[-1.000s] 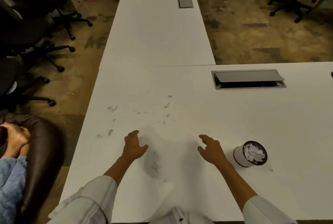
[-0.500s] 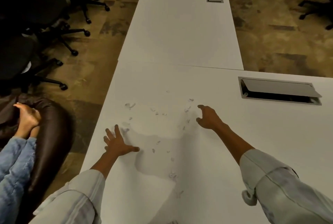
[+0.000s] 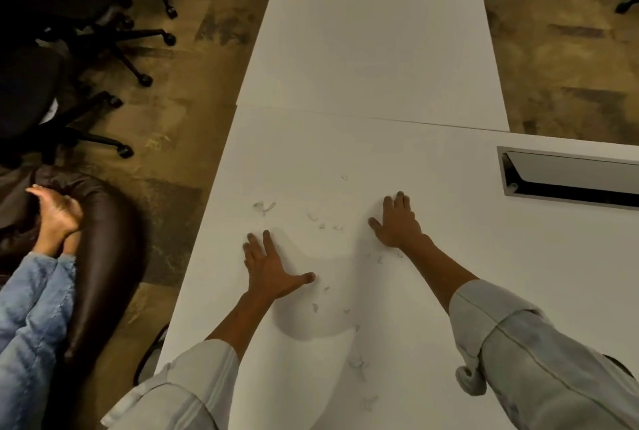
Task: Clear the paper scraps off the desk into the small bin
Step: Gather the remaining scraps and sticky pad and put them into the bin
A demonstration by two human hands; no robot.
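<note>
No readable text or labels anywhere.

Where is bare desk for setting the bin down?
Bare: right of the right hand, below the cable hatch; also beyond the seam. Crowded: paper scraps lie between and behind both hands, left hand included.

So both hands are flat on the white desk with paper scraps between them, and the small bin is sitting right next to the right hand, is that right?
Not quite. The head view shows the left hand and right hand flat on the white desk, with paper scraps between them, but no small bin beside the right hand; it is out of view. The only thing near that hand is the desk's cable hatch.
</note>
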